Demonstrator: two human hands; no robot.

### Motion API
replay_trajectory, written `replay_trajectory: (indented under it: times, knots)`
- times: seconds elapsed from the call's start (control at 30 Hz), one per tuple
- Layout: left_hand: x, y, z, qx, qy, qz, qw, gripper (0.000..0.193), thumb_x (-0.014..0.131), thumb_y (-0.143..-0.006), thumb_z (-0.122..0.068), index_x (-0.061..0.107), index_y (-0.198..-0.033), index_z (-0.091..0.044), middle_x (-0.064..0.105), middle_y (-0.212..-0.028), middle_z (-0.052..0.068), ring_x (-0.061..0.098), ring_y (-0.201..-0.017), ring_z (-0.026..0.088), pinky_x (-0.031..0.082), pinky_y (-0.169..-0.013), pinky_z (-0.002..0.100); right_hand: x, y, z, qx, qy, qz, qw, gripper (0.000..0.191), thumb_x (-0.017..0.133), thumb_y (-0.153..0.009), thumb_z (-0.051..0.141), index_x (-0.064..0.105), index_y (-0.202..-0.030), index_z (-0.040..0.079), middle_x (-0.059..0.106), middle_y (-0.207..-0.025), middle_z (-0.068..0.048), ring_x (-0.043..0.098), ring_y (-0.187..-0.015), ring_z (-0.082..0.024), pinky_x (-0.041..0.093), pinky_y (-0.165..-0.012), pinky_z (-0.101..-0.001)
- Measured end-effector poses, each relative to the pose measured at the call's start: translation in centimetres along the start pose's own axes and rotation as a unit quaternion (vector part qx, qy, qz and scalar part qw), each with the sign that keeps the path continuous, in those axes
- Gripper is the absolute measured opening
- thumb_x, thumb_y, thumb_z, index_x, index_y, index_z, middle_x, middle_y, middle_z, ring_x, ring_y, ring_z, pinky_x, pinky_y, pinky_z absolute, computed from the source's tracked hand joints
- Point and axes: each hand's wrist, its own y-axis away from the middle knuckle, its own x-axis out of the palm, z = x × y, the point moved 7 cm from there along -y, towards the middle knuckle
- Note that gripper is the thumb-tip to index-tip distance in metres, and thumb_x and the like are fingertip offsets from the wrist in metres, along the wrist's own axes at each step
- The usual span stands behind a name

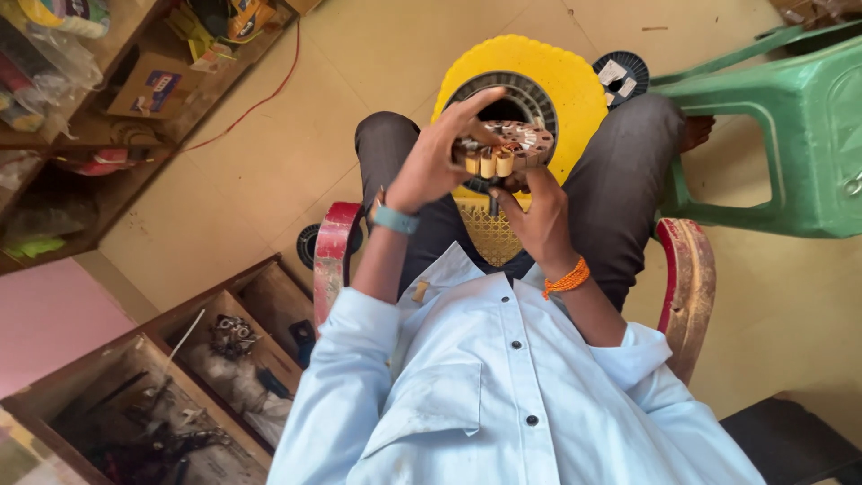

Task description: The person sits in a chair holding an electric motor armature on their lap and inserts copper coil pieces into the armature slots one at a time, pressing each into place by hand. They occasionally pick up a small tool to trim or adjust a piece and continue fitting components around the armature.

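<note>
Head view of a seated person holding a round motor stator point(505, 146) with pale insulated slots above the lap. The left hand point(437, 157) grips the stator's left edge, fingers curled over its top and thumb across its face. The right hand point(537, 218) supports the stator from below, fingers closed on its lower edge and on a thin dark tool point(493, 203) that points down from the stator. Directly behind the stator lies a yellow scalloped disc point(575, 85) with a dark ring at its centre, resting on the person's knees. A green plastic stool point(790, 135) stands well to the right of the stator. Wooden shelves point(135, 81) with boxes stand far to its left, and a red chair arm point(334, 251) lies below and left of it.
</note>
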Motion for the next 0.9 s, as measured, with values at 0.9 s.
replay_trajectory:
  times: [0.9]
  knots:
    - [-1.8,-0.1,-0.6,0.177,-0.075,-0.013,0.981,0.101,0.082,-0.073,0.002,0.035,-0.16,-0.016,0.07,-0.125,-0.001,0.057,-0.112,0.03,0.046,-0.107,0.04,-3.8,4.2,1.9,0.137,-0.032,0.055,0.989,0.043,0.079,-0.094,0.02,0.067,-0.13,-0.001,0.039,-0.072,0.005,0.036,-0.065,-0.003,0.031,-0.058,-0.0222]
